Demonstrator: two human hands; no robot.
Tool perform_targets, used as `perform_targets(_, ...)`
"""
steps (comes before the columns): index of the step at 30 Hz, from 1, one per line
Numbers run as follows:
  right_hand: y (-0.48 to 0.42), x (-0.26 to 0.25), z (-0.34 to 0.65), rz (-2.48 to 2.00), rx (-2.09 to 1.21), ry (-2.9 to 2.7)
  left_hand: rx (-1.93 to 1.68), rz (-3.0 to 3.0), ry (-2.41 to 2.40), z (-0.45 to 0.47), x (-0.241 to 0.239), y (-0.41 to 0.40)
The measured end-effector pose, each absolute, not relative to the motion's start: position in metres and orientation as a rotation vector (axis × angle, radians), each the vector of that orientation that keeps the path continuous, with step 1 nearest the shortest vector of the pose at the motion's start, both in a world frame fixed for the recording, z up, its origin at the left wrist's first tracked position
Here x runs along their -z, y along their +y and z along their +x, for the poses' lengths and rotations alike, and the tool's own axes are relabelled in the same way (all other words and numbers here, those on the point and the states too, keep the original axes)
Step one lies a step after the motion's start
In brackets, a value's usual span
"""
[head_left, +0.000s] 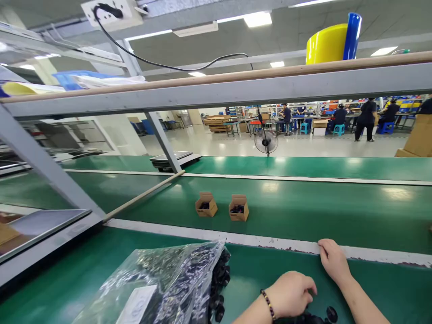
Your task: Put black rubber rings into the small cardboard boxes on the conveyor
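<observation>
Two hands: left hand (292,292) cups black parts (332,313), right hand (334,261) flat on strip (236,239).

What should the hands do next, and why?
Probably the left hand should pick one piece from the black parts beneath it: it is curled over them, while the right hand just rests on the belt's white edge.

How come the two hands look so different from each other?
The left hand is curled, fingers bent down over small black parts; the right hand lies flatter, fingertips on the white strip. The left wrist wears a beaded bracelet; the right wrist is bare. Both are bare hands over the green table.
</observation>
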State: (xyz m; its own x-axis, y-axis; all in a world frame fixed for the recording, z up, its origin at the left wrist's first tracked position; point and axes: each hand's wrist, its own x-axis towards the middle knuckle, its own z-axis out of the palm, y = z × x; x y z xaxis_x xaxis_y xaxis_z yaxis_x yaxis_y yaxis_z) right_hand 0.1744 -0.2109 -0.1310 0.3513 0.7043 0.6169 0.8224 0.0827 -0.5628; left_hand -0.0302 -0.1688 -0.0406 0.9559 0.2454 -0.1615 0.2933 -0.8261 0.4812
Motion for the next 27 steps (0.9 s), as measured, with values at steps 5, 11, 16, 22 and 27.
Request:
perform_targets(5,-0.209,0.119,0.171,-1.693,0.256,-1.327,0.328,2.684,0.041,0.025,0.056,-0.186)
perform_targets(11,-0.203,0.105,0.169,-1.749,0.375,-1.28,0.172,2.499,0.318,0.017,0.054,-0.163)
perform_targets(16,-0.238,0.079,0.158,-1.796,0.387,-1.328,-0.204,2.469,0.698,-0.005,0.063,-0.126)
perform_targets(22,-0.376,0.072,0.187,-2.265,0.445,-1.307,-0.267,2.388,0.674,-0.011,0.081,-0.103)
perform_targets(27,-0.526,0.117,0.24,-2.605,0.803,-0.895,-0.193,2.383,0.639,-0.004,0.085,-0.096)
